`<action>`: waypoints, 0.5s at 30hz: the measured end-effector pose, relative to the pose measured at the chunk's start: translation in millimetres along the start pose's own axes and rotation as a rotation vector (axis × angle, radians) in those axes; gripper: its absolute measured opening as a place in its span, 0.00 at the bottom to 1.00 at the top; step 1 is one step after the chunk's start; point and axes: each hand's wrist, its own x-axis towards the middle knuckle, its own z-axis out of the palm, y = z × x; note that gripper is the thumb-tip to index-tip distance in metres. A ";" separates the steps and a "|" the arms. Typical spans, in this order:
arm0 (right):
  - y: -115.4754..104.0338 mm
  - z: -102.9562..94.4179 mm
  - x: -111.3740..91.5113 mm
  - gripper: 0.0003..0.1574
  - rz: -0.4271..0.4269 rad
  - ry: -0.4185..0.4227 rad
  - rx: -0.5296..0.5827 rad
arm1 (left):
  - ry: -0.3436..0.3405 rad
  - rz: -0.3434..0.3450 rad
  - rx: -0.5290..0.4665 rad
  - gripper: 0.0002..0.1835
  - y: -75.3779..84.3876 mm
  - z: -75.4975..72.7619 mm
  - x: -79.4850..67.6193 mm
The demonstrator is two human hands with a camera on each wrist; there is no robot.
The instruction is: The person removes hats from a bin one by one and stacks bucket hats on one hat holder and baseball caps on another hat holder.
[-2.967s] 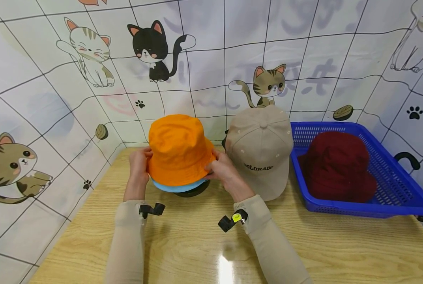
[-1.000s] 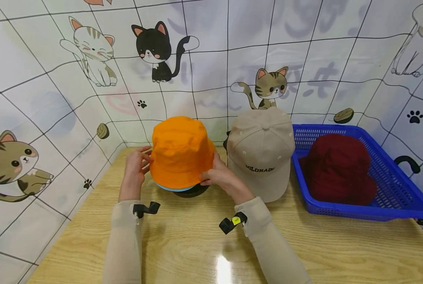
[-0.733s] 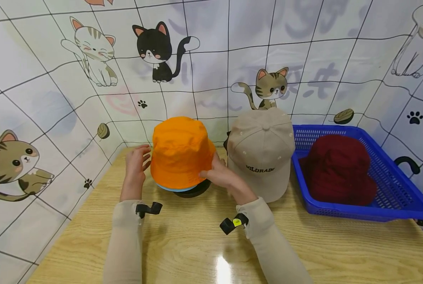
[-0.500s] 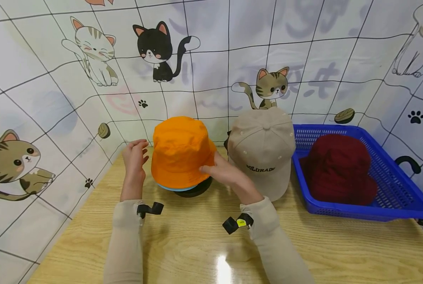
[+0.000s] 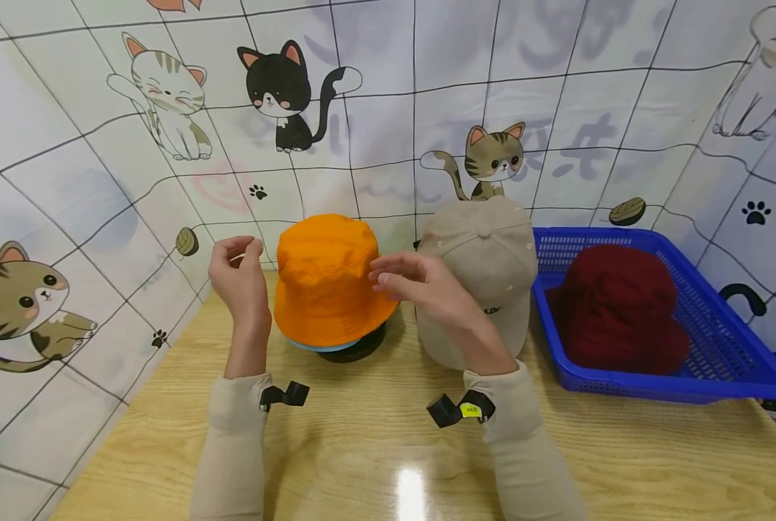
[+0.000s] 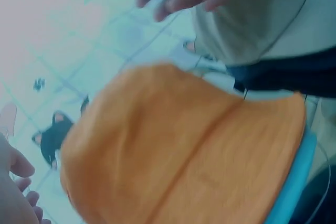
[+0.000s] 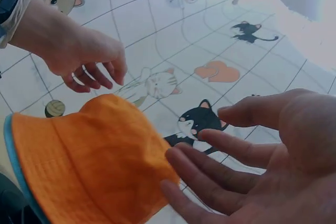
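An orange bucket hat (image 5: pixel 328 282) sits at the table's back left, over a light blue brim (image 5: pixel 319 346) and a black round base (image 5: pixel 355 349). To its left my left hand (image 5: pixel 239 278) is raised with loosely bent fingers and nothing in them. My right hand (image 5: pixel 430 286) hovers at the hat's right side, fingers loosely extended and holding nothing; in the head view it overlaps the beige cap (image 5: pixel 482 242). The right wrist view shows both the orange hat's crown (image 7: pixel 118 153) and my right hand's spread fingers (image 7: pixel 231 166) beside it.
Right of the beige cap, a blue plastic basket (image 5: pixel 733 340) holds a dark red bucket hat (image 5: pixel 622 311). Everything stands on a wooden table (image 5: pixel 349 449). A cat-patterned wall covering (image 5: pixel 388 145) rises directly behind.
Both hands have come off the orange hat's brim, the left moving up and left, the right moving up and right. The hat stays on the stack.
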 end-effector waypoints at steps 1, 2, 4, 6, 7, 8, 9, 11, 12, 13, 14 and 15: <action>-2.9 -0.8 -1.7 0.21 -0.020 0.020 0.010 | 0.000 0.030 -0.014 0.04 3.7 1.7 -4.1; -6.3 -1.5 -3.5 0.20 -0.037 0.041 0.013 | -0.005 0.059 -0.019 0.04 7.1 3.7 -8.5; -11.8 -4.0 -7.2 0.18 -0.067 0.085 0.015 | -0.021 0.119 -0.027 0.04 12.8 9.2 -17.9; -17.5 -6.8 -11.2 0.17 -0.083 0.126 0.021 | -0.051 0.164 -0.044 0.05 17.3 15.6 -28.1; -19.7 -8.4 -13.3 0.17 -0.091 0.143 0.026 | -0.068 0.183 -0.048 0.05 18.6 18.8 -33.3; -21.5 -10.3 -15.5 0.17 -0.098 0.158 0.032 | -0.086 0.197 -0.053 0.05 19.8 22.1 -38.7; -23.1 -12.6 -17.8 0.18 -0.106 0.172 0.041 | -0.104 0.213 -0.054 0.06 20.8 25.2 -44.4; -26.1 -18.0 -22.2 0.18 -0.141 0.198 0.054 | -0.142 0.260 -0.042 0.03 22.0 30.9 -56.1; -26.9 -21.4 -24.7 0.18 -0.159 0.210 0.059 | -0.159 0.294 -0.031 0.02 22.4 33.4 -62.1; -27.7 -25.1 -27.3 0.18 -0.176 0.223 0.059 | -0.173 0.328 -0.018 0.02 23.4 35.9 -68.2; -28.2 -29.1 -29.9 0.18 -0.194 0.236 0.054 | -0.189 0.364 -0.009 0.03 24.7 38.3 -74.6; -28.6 -33.3 -32.4 0.17 -0.213 0.253 0.046 | -0.206 0.400 0.003 0.05 25.7 40.6 -80.7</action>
